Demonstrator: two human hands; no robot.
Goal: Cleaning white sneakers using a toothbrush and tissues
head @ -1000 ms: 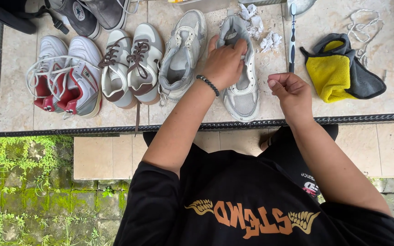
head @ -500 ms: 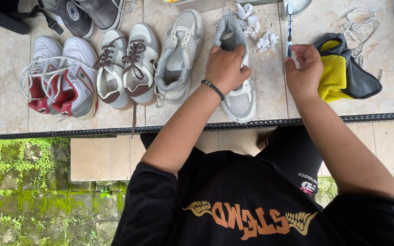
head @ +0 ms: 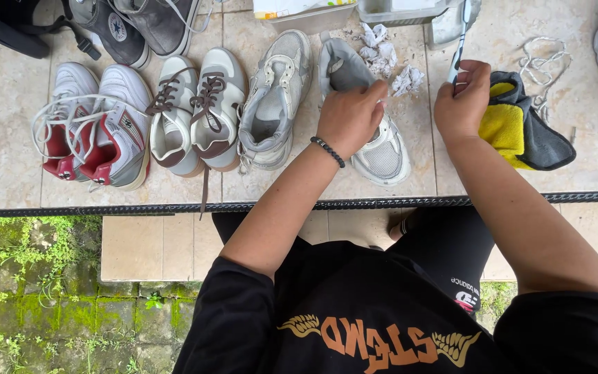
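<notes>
One view only, from the head camera, looking down over a tiled desk (head: 15, 173) lined with shoes. The left hand (head: 349, 118) is closed over the middle of a grey and white sneaker (head: 382, 156), which lies at the desk's centre with its toe towards the person and its heel towards the far side. The right hand (head: 460, 104) is closed around the handle of a toothbrush (head: 459, 45), held near upright just beside a yellow and dark grey cloth (head: 520, 131). The sneaker's mate (head: 271, 104) sits immediately left of it, then a cream and brown pair (head: 195, 111) and a white and red pair (head: 91, 125). Crumpled bits of paper (head: 385, 59) lie beyond the held shoe, and loose white laces (head: 541, 66) rest further right.

The sneaker looks light, with a soft mesh toe and upper that would dent under pressure and a firmer sole. The sidewalls or heel seem the steadiest places to hold it. The toothbrush is thin, stiff and light, best pinched along its handle.
</notes>
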